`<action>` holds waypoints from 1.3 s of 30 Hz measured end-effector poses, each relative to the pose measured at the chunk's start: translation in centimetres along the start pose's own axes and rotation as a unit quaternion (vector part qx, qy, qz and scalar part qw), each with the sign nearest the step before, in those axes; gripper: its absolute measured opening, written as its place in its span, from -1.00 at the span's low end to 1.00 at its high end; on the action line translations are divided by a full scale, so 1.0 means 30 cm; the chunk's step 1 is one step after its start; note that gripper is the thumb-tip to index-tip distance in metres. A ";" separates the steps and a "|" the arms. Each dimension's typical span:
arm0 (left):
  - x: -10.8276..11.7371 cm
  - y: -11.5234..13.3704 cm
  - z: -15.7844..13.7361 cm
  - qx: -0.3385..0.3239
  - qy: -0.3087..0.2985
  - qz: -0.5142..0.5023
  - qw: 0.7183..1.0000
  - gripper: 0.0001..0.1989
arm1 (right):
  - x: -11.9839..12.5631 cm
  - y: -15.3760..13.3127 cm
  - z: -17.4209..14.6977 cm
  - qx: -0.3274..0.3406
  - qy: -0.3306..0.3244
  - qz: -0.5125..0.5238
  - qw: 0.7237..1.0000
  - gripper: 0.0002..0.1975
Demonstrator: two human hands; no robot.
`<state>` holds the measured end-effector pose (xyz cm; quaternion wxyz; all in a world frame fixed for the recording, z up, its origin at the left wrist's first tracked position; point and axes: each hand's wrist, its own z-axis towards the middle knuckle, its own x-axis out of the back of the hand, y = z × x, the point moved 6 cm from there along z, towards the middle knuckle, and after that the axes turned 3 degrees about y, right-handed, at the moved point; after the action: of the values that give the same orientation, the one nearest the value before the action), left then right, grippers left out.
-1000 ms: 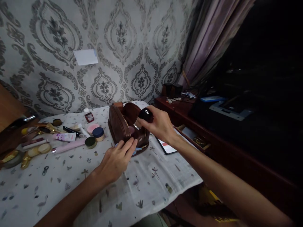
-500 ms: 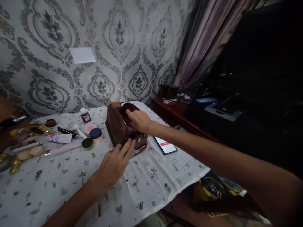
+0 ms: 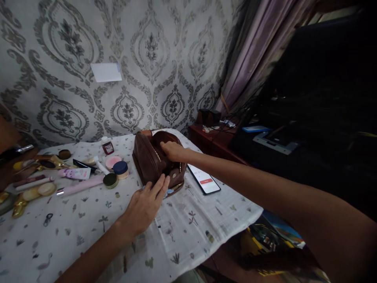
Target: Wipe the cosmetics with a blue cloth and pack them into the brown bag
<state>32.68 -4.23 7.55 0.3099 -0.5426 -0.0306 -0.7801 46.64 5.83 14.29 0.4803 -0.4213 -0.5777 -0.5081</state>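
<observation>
A brown zip-top bag (image 3: pixel 147 159) stands on the patterned cloth with its top gaping. My right hand (image 3: pixel 173 152) reaches into the opening, fingers curled down; whatever they hold is hidden inside. At the near end, my left hand (image 3: pixel 144 206) grips the bag's rim, its fingers over the edge and the thumb out of sight. A bit of light-blue patterned material (image 3: pixel 168 192) shows beside those fingertips. Just right of the bag, under my right forearm, lies a phone (image 3: pixel 208 184) with a lit screen.
Left of the bag lie a blue-lidded jar (image 3: pixel 120 169), a dark green round container (image 3: pixel 110 181), a pink compact (image 3: pixel 113 162), a pink tube (image 3: pixel 84 185) and several other cosmetics. A small red-labelled bottle (image 3: pixel 107 146) stands behind them. A dark red cabinet (image 3: pixel 206 137) adjoins the table (image 3: pixel 97 251).
My right hand has sunk slightly lower into the bag, and its forearm has shifted down. My left hand keeps its place at the bag's near rim. The view has shifted slightly.
</observation>
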 end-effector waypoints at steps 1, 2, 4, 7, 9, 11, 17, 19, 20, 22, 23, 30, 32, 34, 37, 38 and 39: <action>-0.001 0.000 -0.001 -0.001 0.001 0.000 1.000 -0.20 | 0.000 -0.002 0.001 0.012 -0.002 -0.008 1.000 -0.64; -0.001 0.000 -0.001 -0.001 0.001 0.000 1.000 -0.19 | 0.000 -0.005 0.002 0.024 -0.004 -0.017 1.000 -0.65; -0.002 -0.001 -0.002 -0.001 0.005 0.003 1.000 -0.21 | 0.003 -0.012 0.005 0.044 -0.004 -0.040 0.998 -0.68; -0.001 -0.001 -0.002 -0.003 0.010 0.014 1.000 -0.25 | 0.014 -0.023 0.010 0.069 -0.001 -0.079 0.995 -0.70; 0.002 0.000 -0.001 -0.010 0.016 0.023 1.000 -0.26 | 0.018 -0.025 0.013 0.087 -0.008 -0.098 0.991 -0.70; 0.004 0.002 0.000 -0.016 0.020 0.031 0.999 -0.26 | 0.014 -0.019 0.017 0.107 -0.021 -0.113 0.988 -0.72; 0.004 0.002 0.000 -0.011 0.009 0.044 0.999 -0.27 | -0.018 0.012 0.026 0.144 -0.031 -0.138 0.979 -0.76; 0.004 0.003 -0.001 -0.012 0.007 0.042 0.999 -0.27 | -0.021 0.008 0.025 0.154 -0.024 -0.139 0.978 -0.76; 0.003 0.004 -0.001 -0.013 0.006 0.041 0.999 -0.26 | -0.021 0.004 0.024 0.159 -0.019 -0.139 0.977 -0.76; 0.000 0.006 -0.002 -0.014 0.002 0.039 0.999 -0.26 | -0.019 -0.004 0.021 0.165 -0.011 -0.138 0.976 -0.76; -0.002 0.006 -0.002 -0.013 -0.001 0.038 0.999 -0.25 | -0.018 -0.007 0.021 0.167 -0.008 -0.138 0.976 -0.76; -0.006 0.007 -0.003 -0.004 -0.013 0.047 0.999 -0.25 | -0.033 -0.003 0.026 0.173 -0.011 -0.139 0.975 -0.76; -0.002 0.006 -0.002 -0.008 -0.015 0.043 0.999 -0.23 | -0.040 0.000 0.029 0.176 -0.013 -0.135 0.975 -0.77; 0.002 0.004 -0.001 -0.011 -0.018 0.035 0.999 -0.21 | -0.045 0.004 0.035 0.177 -0.011 -0.128 0.976 -0.76; 0.007 0.004 0.001 -0.022 -0.026 0.028 0.999 -0.20 | -0.042 0.012 0.044 0.178 -0.004 -0.108 0.978 -0.74; 0.008 0.004 0.002 -0.025 -0.030 0.028 0.999 -0.20 | -0.036 0.015 0.044 0.177 -0.001 -0.099 0.979 -0.75; 0.009 0.003 0.002 -0.025 -0.033 0.027 0.999 -0.20 | -0.023 0.019 0.043 0.173 0.007 -0.083 0.981 -0.77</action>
<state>32.73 -4.41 7.78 0.3162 -0.5764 -0.0061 -0.7535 47.15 7.18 13.68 0.5061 -0.2783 -0.6864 -0.4418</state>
